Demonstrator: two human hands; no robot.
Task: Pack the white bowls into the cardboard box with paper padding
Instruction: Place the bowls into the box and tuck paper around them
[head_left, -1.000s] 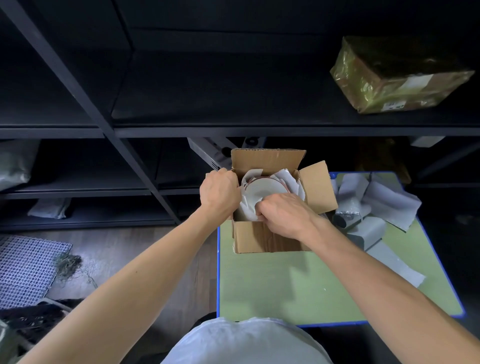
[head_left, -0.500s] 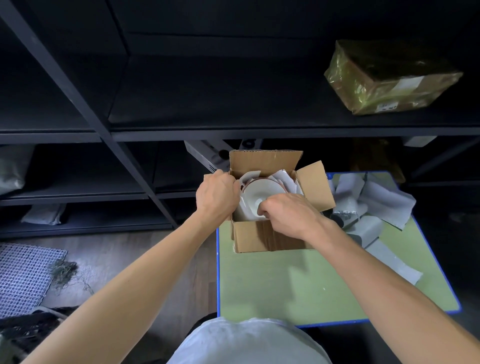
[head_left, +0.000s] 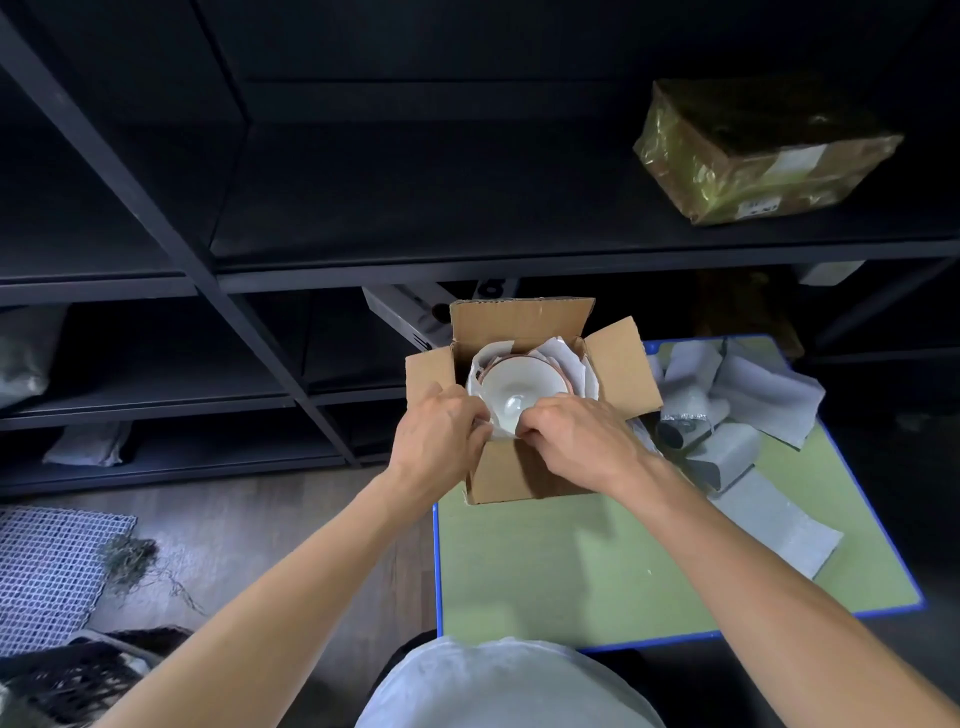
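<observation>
Dark metal shelving (head_left: 467, 270) behind a small green table with a blue rim (head_left: 571, 561). On it sits an open brown cardboard box (head_left: 519, 322), flaps up, with a round glossy white bowl (head_left: 522, 384) nested in crumpled white paper padding (head_left: 569, 361). The left hand (head_left: 441, 431) and right hand (head_left: 576, 436) both have curled fingers pinching that paper at the bowl's near edge. Loose grey-white paper sheets (head_left: 769, 389) lie beside the box.

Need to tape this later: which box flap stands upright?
The far flap of the cardboard box; the left flap and right flap splay outward.
</observation>
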